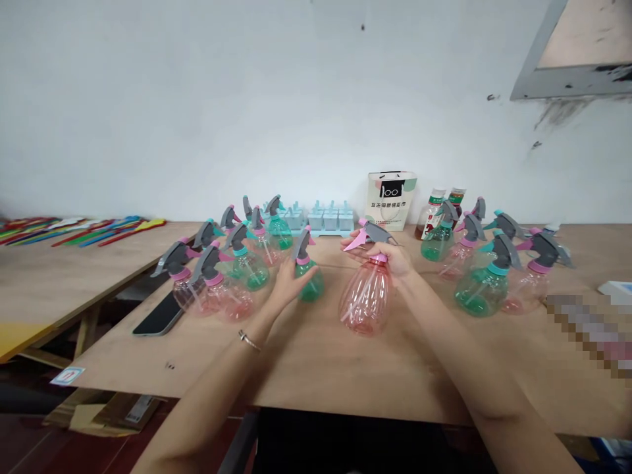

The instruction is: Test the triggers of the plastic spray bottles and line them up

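Near the table's middle, my right hand (395, 258) is wrapped round the neck of a clear pink spray bottle (366, 299) with a grey and pink trigger head. The bottle looks roughly upright, its base low over or on the wood. My left hand (289, 280) is beside a green spray bottle (312, 284) with a pink collar, thumb and fingers apart around its left side; whether it touches the bottle is unclear. Several pink and green spray bottles (251, 268) stand in a group at the left, and several more (481, 289) at the right.
A black phone (158, 316) lies at the left edge. Behind stand light blue moulds (330, 219), a paper bag (391, 197) and dark drink bottles (431, 214). Coloured strips (106, 230) lie on the other table (64, 276) at the far left.
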`<state>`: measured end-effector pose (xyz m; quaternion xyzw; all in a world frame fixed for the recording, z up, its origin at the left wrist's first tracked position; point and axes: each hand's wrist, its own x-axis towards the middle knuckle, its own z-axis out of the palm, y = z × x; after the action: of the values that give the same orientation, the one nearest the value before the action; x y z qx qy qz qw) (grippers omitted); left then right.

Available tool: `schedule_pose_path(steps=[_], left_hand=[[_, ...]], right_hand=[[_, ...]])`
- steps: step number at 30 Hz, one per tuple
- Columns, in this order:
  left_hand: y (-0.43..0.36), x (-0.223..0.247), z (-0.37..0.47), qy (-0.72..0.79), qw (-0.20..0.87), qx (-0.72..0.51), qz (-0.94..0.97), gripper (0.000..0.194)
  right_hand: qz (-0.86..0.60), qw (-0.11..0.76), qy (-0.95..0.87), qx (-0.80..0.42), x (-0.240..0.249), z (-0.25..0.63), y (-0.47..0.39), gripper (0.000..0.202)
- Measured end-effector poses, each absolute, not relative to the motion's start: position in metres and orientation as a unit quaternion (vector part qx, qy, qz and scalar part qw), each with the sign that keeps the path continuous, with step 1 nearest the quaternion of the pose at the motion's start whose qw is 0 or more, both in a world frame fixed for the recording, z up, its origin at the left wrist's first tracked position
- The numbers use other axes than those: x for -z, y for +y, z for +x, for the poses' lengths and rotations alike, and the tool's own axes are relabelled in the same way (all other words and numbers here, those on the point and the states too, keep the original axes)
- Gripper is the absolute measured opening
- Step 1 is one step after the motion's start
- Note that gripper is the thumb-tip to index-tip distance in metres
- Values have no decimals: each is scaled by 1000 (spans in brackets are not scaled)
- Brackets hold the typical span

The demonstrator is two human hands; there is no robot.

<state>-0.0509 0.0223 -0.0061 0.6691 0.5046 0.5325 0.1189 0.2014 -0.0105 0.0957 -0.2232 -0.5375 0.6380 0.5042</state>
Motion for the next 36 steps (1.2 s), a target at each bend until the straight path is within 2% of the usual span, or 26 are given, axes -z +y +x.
schedule_pose_path(steps=[6,11,16,19,24,36], left_hand=[[-12,17,-26,484,127,-552,667,55],[-14,18,-20,487,133,-548,666,51],[-15,18,-22,480,128,-545,676,48],[-16,18,-23,473,132,-542,681,50],[-15,19,-24,477,135,-539,681,56],[-14,18,-25,482,120,-529,688,50]], right_hand=[[-228,508,-546,-625,-99,200,-5,45],[-227,547,-540,-598,-105,194,-5,39],[-241,530,-531,-616,-98,191,-2,36],[-247,522,-529,-622,-97,191,-2,35],[-242,570,-520,-588,-99,191,-4,34],[-267,577,-505,-583,-93,194,2,14]])
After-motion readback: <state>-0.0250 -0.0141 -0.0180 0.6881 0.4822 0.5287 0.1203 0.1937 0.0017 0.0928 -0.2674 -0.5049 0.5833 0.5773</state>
